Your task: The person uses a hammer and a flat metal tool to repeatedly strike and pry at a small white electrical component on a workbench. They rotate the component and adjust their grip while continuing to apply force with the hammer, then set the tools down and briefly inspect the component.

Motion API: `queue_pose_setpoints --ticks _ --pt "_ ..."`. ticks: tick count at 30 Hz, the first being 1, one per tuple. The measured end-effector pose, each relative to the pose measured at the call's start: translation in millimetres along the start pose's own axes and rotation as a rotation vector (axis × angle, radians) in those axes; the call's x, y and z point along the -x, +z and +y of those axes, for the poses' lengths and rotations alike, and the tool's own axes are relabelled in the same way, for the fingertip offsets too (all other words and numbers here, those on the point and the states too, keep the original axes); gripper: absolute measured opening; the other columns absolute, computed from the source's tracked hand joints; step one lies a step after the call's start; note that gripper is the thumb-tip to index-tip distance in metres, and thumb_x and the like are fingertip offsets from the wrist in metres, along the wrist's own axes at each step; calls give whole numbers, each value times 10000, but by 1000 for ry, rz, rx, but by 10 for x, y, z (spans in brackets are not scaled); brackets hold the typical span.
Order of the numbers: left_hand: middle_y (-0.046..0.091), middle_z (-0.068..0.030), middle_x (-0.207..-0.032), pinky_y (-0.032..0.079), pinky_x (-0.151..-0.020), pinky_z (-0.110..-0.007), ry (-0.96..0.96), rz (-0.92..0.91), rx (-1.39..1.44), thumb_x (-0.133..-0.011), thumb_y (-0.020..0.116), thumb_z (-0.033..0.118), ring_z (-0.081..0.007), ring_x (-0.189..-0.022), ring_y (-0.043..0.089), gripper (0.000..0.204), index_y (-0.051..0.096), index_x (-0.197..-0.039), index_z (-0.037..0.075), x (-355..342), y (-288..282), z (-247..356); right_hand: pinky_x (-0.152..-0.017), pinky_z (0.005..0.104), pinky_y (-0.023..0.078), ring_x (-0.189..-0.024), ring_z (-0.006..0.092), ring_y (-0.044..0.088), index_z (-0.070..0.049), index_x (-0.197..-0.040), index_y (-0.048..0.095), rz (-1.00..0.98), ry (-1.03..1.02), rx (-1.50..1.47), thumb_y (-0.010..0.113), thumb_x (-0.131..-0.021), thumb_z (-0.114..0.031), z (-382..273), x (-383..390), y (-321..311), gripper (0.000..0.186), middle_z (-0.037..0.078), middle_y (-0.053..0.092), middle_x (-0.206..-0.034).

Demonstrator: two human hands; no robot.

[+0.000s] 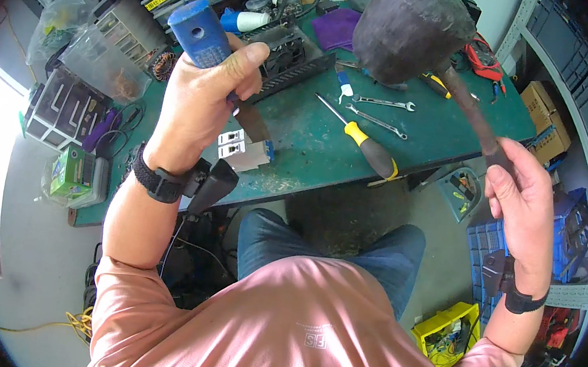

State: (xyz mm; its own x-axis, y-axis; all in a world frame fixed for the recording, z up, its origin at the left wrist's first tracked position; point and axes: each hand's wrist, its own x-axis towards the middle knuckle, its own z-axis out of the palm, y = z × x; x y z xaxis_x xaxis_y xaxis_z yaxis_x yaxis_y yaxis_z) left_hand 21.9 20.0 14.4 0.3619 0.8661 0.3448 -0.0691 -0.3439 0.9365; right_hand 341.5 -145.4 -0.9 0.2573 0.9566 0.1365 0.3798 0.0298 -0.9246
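Note:
My left hand (210, 96) is closed round the handle of a blue putty knife (197, 28), with a hanging hole at its upper end. Below the fist a brownish flat piece, apparently its blade, points down toward two white socket modules (232, 146) near the bench's front edge. My right hand (520, 182) grips the thin handle of a large dark rubber mallet (410, 34). The mallet is raised, its bulky head above the far right of the bench and covering what lies behind. A yellow-and-black screwdriver (369, 148) and two wrenches (382, 112) lie between my hands.
The green workbench (296, 159) spans the front. A black finned case (288, 68), purple cloth (335, 29) and red-black cables (485, 59) sit toward its back. Drawer boxes (65, 106) stand left. Lower right are a yellow bin (447, 332), a blue crate (484, 246) and metal shelving.

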Motion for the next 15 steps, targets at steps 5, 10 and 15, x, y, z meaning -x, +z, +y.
queue_pose_setpoints --ticks 5,10,15 --pt "392 6 -619 363 -644 -315 2 -2 24 -942 601 204 -136 -605 395 264 481 -747 73 -17 -41 -21 -499 189 364 -580 28 442 2 -1192 582 -34 -11 18 632 -931 -179 -14 25 3 321 -28 526 -718" --pt "442 -1 -629 367 -625 -299 -53 13 22 -918 639 196 -132 -606 421 235 524 -764 61 -28 9 0 -493 193 360 -576 27 438 8 -1182 584 -21 -23 21 629 -932 -178 -32 22 20 315 -30 521 -709" --pt "543 27 -611 348 -517 -241 -93 51 -119 -838 745 246 -60 -545 455 255 595 -709 86 -6 196 -98 -481 192 351 -558 25 427 12 -1206 573 -9 -77 31 624 -936 -178 -231 -91 18 334 -30 518 -696"
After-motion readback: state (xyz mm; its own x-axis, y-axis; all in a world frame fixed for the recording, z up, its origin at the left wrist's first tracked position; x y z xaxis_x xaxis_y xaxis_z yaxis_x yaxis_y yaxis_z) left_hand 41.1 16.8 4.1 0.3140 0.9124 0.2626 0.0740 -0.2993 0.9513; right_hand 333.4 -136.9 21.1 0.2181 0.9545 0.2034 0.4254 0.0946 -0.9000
